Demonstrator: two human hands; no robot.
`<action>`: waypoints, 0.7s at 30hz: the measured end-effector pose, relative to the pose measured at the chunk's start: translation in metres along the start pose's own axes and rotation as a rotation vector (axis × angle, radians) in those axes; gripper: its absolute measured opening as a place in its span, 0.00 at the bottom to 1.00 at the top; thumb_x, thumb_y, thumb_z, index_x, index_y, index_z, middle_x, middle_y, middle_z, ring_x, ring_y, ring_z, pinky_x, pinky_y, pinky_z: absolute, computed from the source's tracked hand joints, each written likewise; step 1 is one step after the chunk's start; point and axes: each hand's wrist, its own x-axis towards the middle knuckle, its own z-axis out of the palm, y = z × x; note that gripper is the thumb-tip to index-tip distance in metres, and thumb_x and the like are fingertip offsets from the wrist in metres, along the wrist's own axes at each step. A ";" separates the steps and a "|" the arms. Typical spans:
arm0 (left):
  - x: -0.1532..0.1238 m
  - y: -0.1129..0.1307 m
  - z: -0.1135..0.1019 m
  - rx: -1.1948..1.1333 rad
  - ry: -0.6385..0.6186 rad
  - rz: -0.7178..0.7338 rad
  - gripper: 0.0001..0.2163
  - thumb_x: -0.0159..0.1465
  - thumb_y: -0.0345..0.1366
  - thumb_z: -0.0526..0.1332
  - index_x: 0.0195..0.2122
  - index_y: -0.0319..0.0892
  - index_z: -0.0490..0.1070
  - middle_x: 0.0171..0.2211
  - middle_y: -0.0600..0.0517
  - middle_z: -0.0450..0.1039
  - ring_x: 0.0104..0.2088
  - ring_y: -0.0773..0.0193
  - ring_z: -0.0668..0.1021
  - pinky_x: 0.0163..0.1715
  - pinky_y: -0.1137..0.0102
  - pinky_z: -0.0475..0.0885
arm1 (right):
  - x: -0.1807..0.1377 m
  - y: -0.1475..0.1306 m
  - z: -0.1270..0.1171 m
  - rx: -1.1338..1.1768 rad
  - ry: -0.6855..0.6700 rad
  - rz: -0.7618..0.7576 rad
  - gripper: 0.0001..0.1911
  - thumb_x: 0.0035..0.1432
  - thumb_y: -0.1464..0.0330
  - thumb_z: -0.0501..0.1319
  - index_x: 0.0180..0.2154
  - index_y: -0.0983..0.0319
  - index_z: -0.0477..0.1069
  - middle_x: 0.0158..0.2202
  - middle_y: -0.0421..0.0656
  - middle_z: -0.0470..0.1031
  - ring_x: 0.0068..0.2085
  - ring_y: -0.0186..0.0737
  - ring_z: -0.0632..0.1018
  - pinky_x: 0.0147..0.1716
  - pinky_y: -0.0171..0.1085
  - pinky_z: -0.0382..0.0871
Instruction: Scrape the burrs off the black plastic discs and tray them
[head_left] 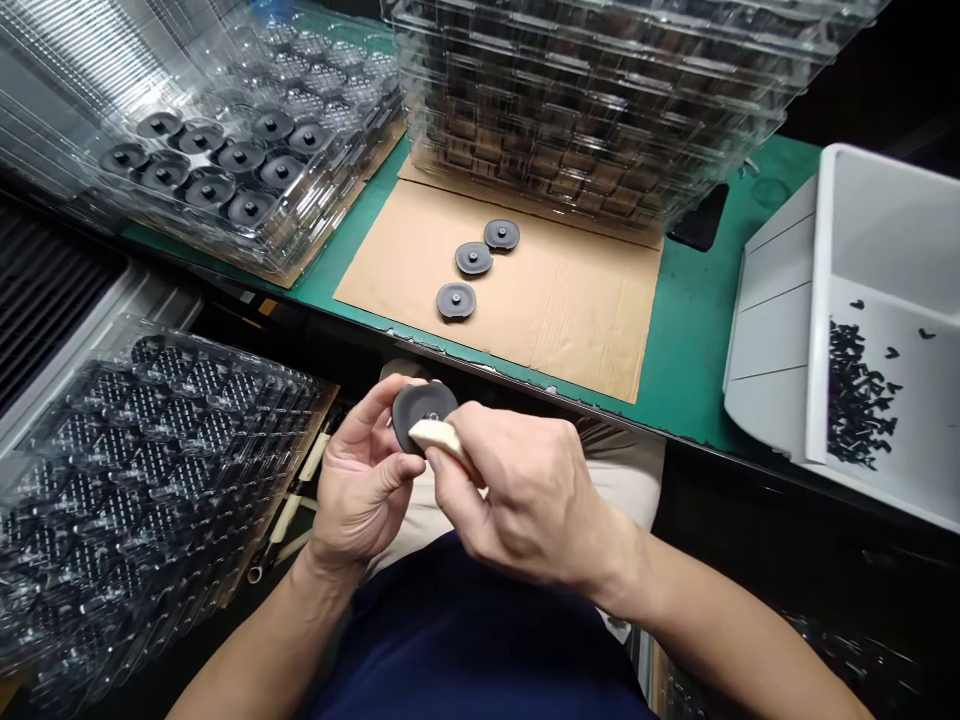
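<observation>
The left hand [364,490] clamps a round black plastic disc [424,415] while the right hand [525,495] pinches what looks like a cream foam pad [439,440] against it; three black discs [474,258] lie on tan corrugated cardboard [555,310], with more in clear plastic trays [352,100].

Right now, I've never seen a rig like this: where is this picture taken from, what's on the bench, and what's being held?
This view comes from one camera worn on a person's head, looking down at their bare hands; no machine is involved. The left hand holds a round dark disc with a central stud, and the right hand holds a pale pad against it. On the green bench, three similar discs lie on a cardboard sheet. Stacked clear plastic trays stand behind, and a white bin holds small black pieces.
</observation>
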 end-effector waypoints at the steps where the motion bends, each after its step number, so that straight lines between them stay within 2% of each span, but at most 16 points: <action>1: 0.000 0.002 0.001 0.015 0.014 0.035 0.26 0.48 0.31 0.81 0.48 0.55 0.83 0.51 0.54 0.82 0.57 0.54 0.79 0.57 0.67 0.75 | -0.001 0.001 0.000 -0.018 -0.003 0.003 0.12 0.70 0.65 0.54 0.32 0.60 0.63 0.27 0.39 0.69 0.26 0.33 0.64 0.28 0.38 0.52; 6: 0.004 0.000 -0.010 0.049 -0.014 0.088 0.26 0.48 0.31 0.81 0.49 0.54 0.83 0.50 0.53 0.83 0.54 0.58 0.81 0.55 0.71 0.76 | -0.005 0.017 0.002 -0.163 -0.002 0.030 0.12 0.69 0.65 0.55 0.31 0.60 0.65 0.25 0.38 0.68 0.25 0.33 0.65 0.27 0.39 0.48; 9: 0.002 -0.002 -0.018 0.024 -0.042 -0.007 0.27 0.50 0.35 0.80 0.52 0.54 0.81 0.52 0.52 0.82 0.55 0.57 0.81 0.55 0.70 0.77 | -0.002 0.033 0.006 -0.268 0.003 0.030 0.15 0.71 0.63 0.53 0.32 0.61 0.67 0.26 0.39 0.71 0.26 0.34 0.68 0.27 0.39 0.47; 11: -0.001 -0.001 -0.020 -0.003 -0.063 -0.087 0.28 0.52 0.39 0.79 0.56 0.54 0.79 0.53 0.51 0.81 0.57 0.53 0.80 0.56 0.65 0.77 | 0.002 0.051 0.009 -0.320 0.027 0.069 0.16 0.72 0.62 0.53 0.33 0.61 0.70 0.27 0.41 0.73 0.27 0.35 0.69 0.28 0.39 0.47; 14: -0.003 0.005 -0.016 -0.051 -0.112 -0.168 0.26 0.58 0.42 0.76 0.59 0.55 0.76 0.57 0.48 0.79 0.60 0.45 0.78 0.53 0.57 0.80 | 0.008 0.090 0.011 -0.361 0.063 0.240 0.16 0.71 0.59 0.54 0.36 0.61 0.73 0.28 0.43 0.76 0.28 0.36 0.69 0.28 0.37 0.48; 16: -0.002 0.006 -0.012 -0.082 -0.136 -0.222 0.24 0.62 0.39 0.72 0.60 0.53 0.75 0.59 0.47 0.77 0.62 0.43 0.76 0.51 0.55 0.81 | 0.012 0.122 0.009 -0.390 0.073 0.391 0.16 0.70 0.58 0.56 0.36 0.61 0.74 0.29 0.45 0.77 0.28 0.37 0.69 0.29 0.37 0.48; 21: 0.003 -0.007 -0.006 -0.073 -0.069 -0.405 0.19 0.64 0.31 0.68 0.57 0.44 0.77 0.57 0.41 0.77 0.56 0.46 0.80 0.46 0.56 0.83 | 0.008 0.193 0.000 -0.356 0.076 0.674 0.19 0.67 0.53 0.56 0.35 0.60 0.74 0.31 0.48 0.77 0.29 0.40 0.69 0.30 0.36 0.52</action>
